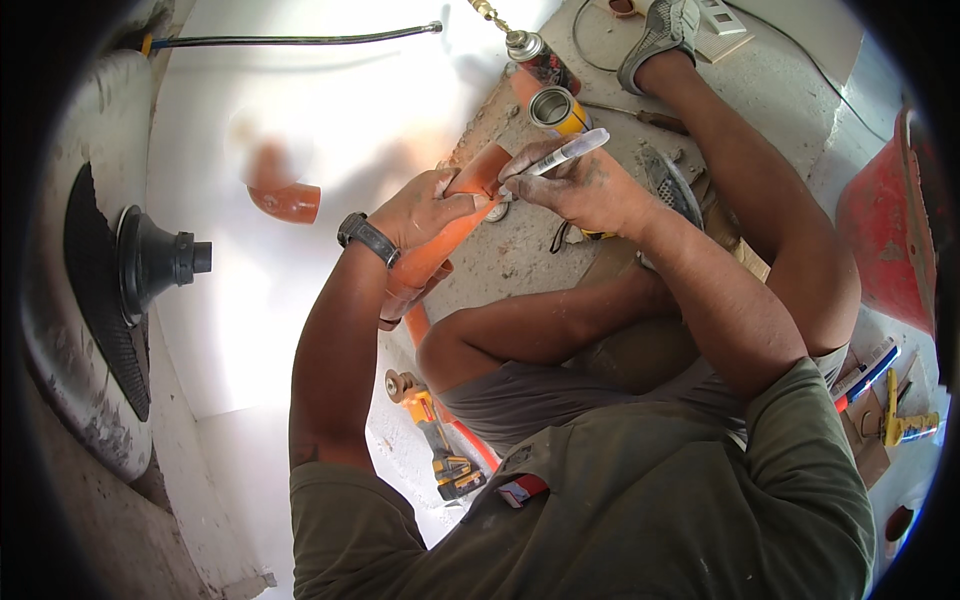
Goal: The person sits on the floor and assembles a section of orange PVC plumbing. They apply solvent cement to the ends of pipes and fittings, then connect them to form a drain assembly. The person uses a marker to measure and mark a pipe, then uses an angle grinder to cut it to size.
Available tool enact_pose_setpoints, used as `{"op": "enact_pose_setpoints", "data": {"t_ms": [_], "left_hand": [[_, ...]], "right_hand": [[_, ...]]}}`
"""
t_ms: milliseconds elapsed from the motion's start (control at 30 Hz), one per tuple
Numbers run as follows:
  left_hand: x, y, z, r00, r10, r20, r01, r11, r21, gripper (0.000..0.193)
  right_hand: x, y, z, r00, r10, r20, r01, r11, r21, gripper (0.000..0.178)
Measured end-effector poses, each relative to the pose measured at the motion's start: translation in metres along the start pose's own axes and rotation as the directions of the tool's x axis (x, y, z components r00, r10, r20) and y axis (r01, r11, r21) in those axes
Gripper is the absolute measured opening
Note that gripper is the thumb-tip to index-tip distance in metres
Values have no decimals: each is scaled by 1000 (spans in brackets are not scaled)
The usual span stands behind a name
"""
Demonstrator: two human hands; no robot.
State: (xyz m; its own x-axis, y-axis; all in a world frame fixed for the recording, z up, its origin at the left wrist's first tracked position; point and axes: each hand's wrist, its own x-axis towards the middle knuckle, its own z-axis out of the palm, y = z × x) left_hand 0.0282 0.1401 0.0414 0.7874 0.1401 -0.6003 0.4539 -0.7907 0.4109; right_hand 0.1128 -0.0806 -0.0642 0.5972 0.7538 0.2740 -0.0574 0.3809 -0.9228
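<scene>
My left hand is wrapped round an orange plastic pipe, held at a slant in front of me. Its wider lower part lies near my left forearm, partly hidden by it. Between the fingers of my right hand is a whitish marker pen. The pen's lower end is at the pipe's upper part, close to my left thumb, where a short dark mark shows. An orange pipe elbow sticks out of the white wall to the left.
An open yellow can and a gas canister stand ahead. A cordless angle grinder lies by my left thigh. A red bucket is at right, above glue tubes. A black drain fitting projects at left.
</scene>
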Motion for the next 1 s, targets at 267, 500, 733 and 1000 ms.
{"op": "enact_pose_setpoints", "data": {"t_ms": [267, 500, 733, 1000], "left_hand": [[0, 1, -5, 1000, 5, 18, -6, 996, 84, 53], [4, -7, -1, 1000, -4, -24, 5, 998, 60, 59], [4, -16, 5, 982, -1, -190, 68, 936, 345, 74], [35, -81, 58, 892, -33, -452, 247, 871, 424, 62]], "right_hand": [[0, -2, 0, 1000, 11, 2, -11, 999, -35, 19], [0, 4, -1, 999, -32, 11, 32, 998, 45, 19], [12, 24, -25, 993, -12, -115, 9, 1000, -29, 21], [12, -3, -87, 857, -238, -456, -89, 804, -587, 34]]}}
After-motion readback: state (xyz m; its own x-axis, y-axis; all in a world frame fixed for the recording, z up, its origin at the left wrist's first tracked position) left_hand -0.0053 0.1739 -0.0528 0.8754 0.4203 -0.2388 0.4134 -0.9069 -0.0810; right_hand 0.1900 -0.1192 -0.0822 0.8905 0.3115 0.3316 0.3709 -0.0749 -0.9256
